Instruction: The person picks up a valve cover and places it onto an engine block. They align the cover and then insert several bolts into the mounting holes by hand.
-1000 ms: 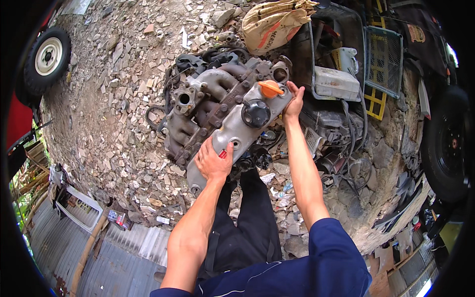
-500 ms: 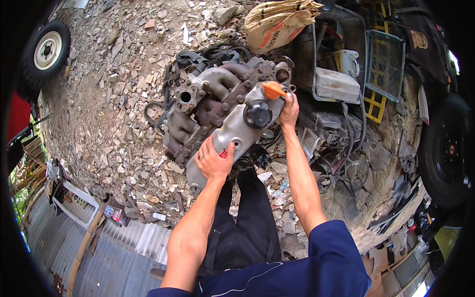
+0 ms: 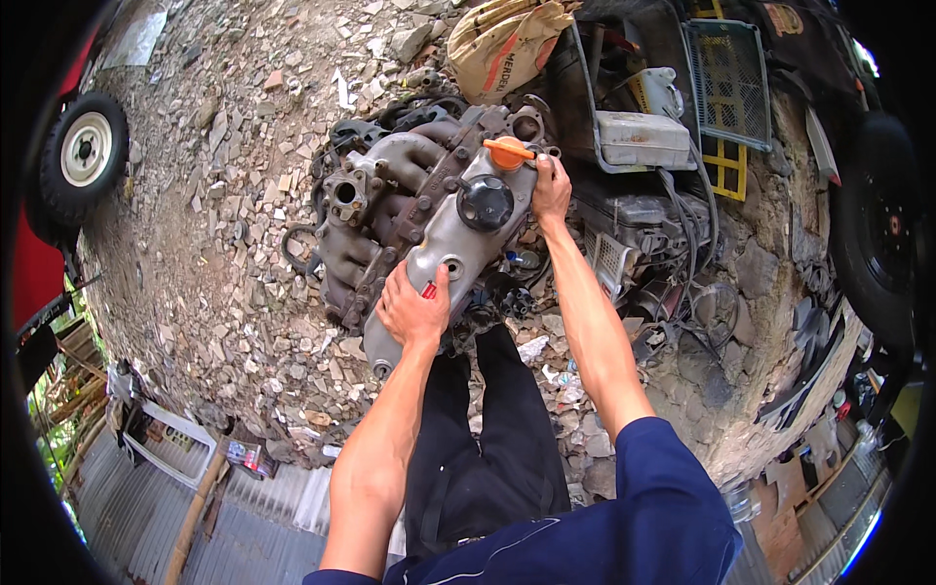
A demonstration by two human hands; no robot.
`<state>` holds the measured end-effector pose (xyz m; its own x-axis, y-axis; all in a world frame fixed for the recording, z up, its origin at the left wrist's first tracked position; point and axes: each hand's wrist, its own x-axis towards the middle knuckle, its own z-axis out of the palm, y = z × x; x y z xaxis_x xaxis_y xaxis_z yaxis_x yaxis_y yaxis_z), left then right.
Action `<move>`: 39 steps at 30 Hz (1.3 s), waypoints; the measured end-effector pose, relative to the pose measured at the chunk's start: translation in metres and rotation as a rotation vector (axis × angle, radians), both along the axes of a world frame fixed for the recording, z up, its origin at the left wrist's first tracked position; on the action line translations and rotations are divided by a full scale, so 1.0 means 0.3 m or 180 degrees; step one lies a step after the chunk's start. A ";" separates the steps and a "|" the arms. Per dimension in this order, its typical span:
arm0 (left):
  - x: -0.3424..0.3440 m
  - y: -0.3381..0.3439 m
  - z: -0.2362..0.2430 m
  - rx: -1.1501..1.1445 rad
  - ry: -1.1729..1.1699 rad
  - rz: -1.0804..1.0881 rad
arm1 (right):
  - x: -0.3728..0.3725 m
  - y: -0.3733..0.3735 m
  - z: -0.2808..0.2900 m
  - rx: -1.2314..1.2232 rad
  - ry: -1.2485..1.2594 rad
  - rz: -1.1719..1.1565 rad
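A grey metal valve cover [image 3: 429, 253] lies slantwise along the engine [image 3: 370, 210]. My left hand [image 3: 414, 310] grips its near left part, fingers over the far edge and thumb beside a round hole. Next to that thumb shows a small red label [image 3: 429, 291]. My right hand [image 3: 552, 190] is closed on the cover's far right end, its fingertips close to the tab of an orange cap-like piece [image 3: 507, 153]. A black round oil filler cap [image 3: 486, 203] sits on the cover between my hands. The fingers' undersides are hidden.
Broken stone and tile cover the ground [image 3: 244, 214]. A sack [image 3: 507, 49] stands behind the engine. To the right are a plastic crate [image 3: 729, 83], a pale box-like container [image 3: 643, 139] and dark hoses [image 3: 682, 214]. Wheels [image 3: 86, 148] stand at both sides.
The view has turned slightly, so the engine and my hands appear a little further left and up. Both hands keep their hold on the valve cover.
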<state>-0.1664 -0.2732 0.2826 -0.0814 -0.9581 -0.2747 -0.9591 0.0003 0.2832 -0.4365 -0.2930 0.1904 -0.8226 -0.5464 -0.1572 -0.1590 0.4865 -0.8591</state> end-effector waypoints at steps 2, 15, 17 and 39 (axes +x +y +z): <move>-0.014 -0.003 0.001 -0.0006 -0.0017 -0.0002 | -0.005 0.007 0.011 -0.0054 -0.0121 -0.0023; 0.096 0.194 0.013 -0.0701 0.1319 -0.1017 | 0.647 0.588 0.334 -0.0440 -0.1214 0.1177; 0.071 0.363 0.130 -0.0093 0.2669 -0.1253 | 0.767 0.814 0.387 -0.0191 -0.1381 0.0739; 0.175 1.068 0.557 0.1668 0.2977 -0.2287 | 0.868 1.611 0.972 -0.1614 -0.1924 -0.0991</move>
